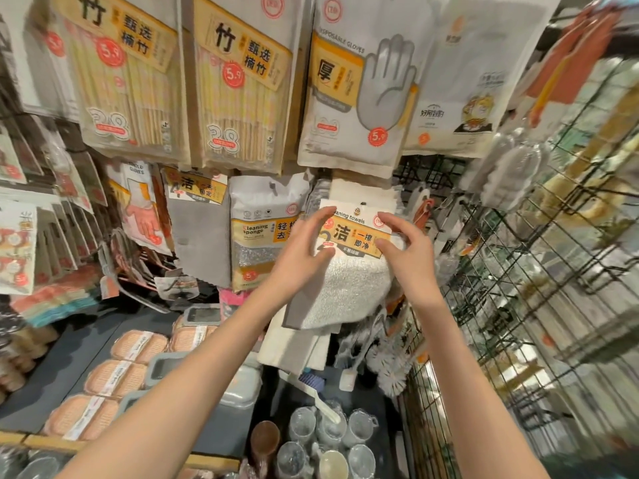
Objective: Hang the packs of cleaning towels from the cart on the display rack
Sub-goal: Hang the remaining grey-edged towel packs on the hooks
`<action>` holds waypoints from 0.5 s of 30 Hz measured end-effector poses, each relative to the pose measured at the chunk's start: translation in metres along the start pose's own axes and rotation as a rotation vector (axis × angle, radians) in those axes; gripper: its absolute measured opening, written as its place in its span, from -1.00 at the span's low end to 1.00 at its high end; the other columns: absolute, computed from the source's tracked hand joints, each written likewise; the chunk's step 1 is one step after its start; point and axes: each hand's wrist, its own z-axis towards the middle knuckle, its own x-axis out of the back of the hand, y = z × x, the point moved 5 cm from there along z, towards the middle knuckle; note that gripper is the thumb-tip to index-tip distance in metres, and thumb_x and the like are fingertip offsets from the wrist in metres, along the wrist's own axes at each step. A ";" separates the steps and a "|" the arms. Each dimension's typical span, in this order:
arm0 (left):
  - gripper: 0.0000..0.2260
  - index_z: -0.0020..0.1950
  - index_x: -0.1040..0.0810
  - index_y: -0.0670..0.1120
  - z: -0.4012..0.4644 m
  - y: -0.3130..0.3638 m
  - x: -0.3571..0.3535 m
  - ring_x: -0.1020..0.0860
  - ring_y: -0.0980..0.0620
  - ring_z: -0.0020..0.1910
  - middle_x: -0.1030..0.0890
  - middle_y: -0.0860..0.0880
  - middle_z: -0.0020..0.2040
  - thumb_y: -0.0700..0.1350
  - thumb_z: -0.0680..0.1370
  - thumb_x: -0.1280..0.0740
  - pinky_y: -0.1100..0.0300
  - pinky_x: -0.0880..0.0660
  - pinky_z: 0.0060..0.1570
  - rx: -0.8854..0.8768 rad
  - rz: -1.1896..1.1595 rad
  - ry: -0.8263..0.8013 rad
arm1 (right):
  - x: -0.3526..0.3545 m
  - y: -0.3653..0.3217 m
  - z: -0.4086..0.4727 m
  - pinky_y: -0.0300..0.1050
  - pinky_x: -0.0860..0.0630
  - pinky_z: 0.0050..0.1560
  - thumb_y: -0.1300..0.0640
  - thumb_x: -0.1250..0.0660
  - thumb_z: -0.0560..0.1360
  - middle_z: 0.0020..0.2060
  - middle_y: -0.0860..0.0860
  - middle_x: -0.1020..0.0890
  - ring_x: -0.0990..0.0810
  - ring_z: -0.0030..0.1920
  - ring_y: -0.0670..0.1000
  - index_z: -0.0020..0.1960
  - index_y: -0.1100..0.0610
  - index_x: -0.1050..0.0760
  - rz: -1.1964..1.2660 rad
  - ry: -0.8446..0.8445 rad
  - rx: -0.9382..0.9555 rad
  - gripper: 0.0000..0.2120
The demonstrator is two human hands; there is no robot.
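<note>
Item: pack of cleaning towels (349,271), white terry cloth under a yellow-and-white header card, hanging at centre frame on the display rack (432,174). A dark hook tip shows at the card's top edge, so the pack appears seated; how far back it sits cannot be told.

Left hand (304,250): at the pack's 9 o'clock, fingers straight and spread, fingertips on the card's left edge, gripping nothing.

Right hand (408,247): at 3 o'clock, fingers loosely curved, tips at the card's right edge; contact looks light and it holds nothing.

Handling note: likely the squaring-up stage. Steady both card edges evenly, push the pack straight back along the hook, and let it hang flat before letting go; the cloth is soft and will swing.

Neighbours: cleaning sponge pack (262,236) just beside at 9 o'clock, partly behind the left hand. Disposable gloves pack (352,91) overhangs at 12 o'clock, near the card top. Wire grid panel (539,271) close at 3 o'clock. Glass cups (332,440) well below at 6 o'clock.

Clearance: tight sideways and above; open room lies toward the person, so draw the hands straight back.
</note>
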 end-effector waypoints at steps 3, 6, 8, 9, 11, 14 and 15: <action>-0.39 0.51 -0.24 -0.04 0.013 -0.001 -0.007 -0.29 0.12 0.42 -0.33 -0.04 0.43 -0.34 0.52 -0.33 0.39 -0.14 0.34 -0.023 0.057 -0.009 | 0.003 0.006 0.007 -0.10 -0.39 0.32 0.30 -0.34 0.46 0.10 -0.24 -0.54 -0.46 0.18 -0.20 0.18 -0.12 -0.50 -0.027 0.061 -0.004 -0.59; -0.37 0.52 -0.23 0.03 0.024 -0.008 -0.013 -0.31 0.15 0.38 -0.34 -0.01 0.42 -0.31 0.52 -0.34 0.32 -0.18 0.31 -0.019 0.109 0.007 | 0.002 0.013 0.012 -0.02 -0.41 0.31 0.30 -0.34 0.47 0.11 -0.21 -0.54 -0.45 0.18 -0.16 0.18 -0.09 -0.50 -0.025 0.096 -0.037 -0.61; -0.35 0.52 -0.22 0.09 0.029 -0.012 -0.015 -0.32 0.22 0.30 -0.36 0.01 0.38 -0.31 0.52 -0.35 0.32 -0.20 0.27 -0.005 0.102 0.032 | 0.001 0.016 0.015 0.00 -0.41 0.31 0.31 -0.34 0.47 0.10 -0.23 -0.53 -0.45 0.17 -0.15 0.16 -0.09 -0.51 -0.010 0.111 -0.036 -0.62; -0.35 0.52 -0.22 0.11 0.030 -0.013 -0.016 -0.33 0.24 0.27 -0.37 0.02 0.36 -0.31 0.52 -0.35 0.35 -0.22 0.23 -0.006 0.110 0.049 | 0.000 0.016 0.016 -0.01 -0.40 0.30 0.31 -0.34 0.47 0.08 -0.25 -0.52 -0.44 0.16 -0.16 0.15 -0.10 -0.51 -0.010 0.113 -0.025 -0.62; -0.35 0.53 -0.21 0.09 0.030 -0.017 -0.016 -0.32 0.26 0.25 -0.37 0.02 0.36 -0.29 0.52 -0.35 0.42 -0.23 0.21 -0.025 0.139 0.088 | 0.000 0.016 0.020 -0.02 -0.38 0.31 0.29 -0.34 0.47 0.10 -0.21 -0.53 -0.43 0.16 -0.15 0.14 -0.11 -0.50 -0.031 0.119 -0.009 -0.63; -0.37 0.53 -0.21 0.05 0.030 -0.021 -0.017 -0.32 0.24 0.28 -0.36 0.01 0.37 -0.25 0.53 -0.37 0.36 -0.22 0.26 -0.047 0.171 0.153 | -0.001 0.019 0.025 -0.03 -0.37 0.31 0.26 -0.33 0.48 0.16 -0.08 -0.53 -0.44 0.19 -0.10 0.18 -0.09 -0.51 -0.074 0.125 -0.015 -0.65; -0.38 0.53 -0.22 0.05 0.030 -0.022 -0.017 -0.35 0.21 0.24 -0.37 0.00 0.35 -0.23 0.53 -0.37 0.32 -0.30 0.20 -0.055 0.216 0.174 | -0.002 0.021 0.026 -0.03 -0.36 0.31 0.26 -0.33 0.49 0.17 -0.07 -0.52 -0.43 0.20 -0.08 0.19 -0.08 -0.51 -0.079 0.127 -0.020 -0.65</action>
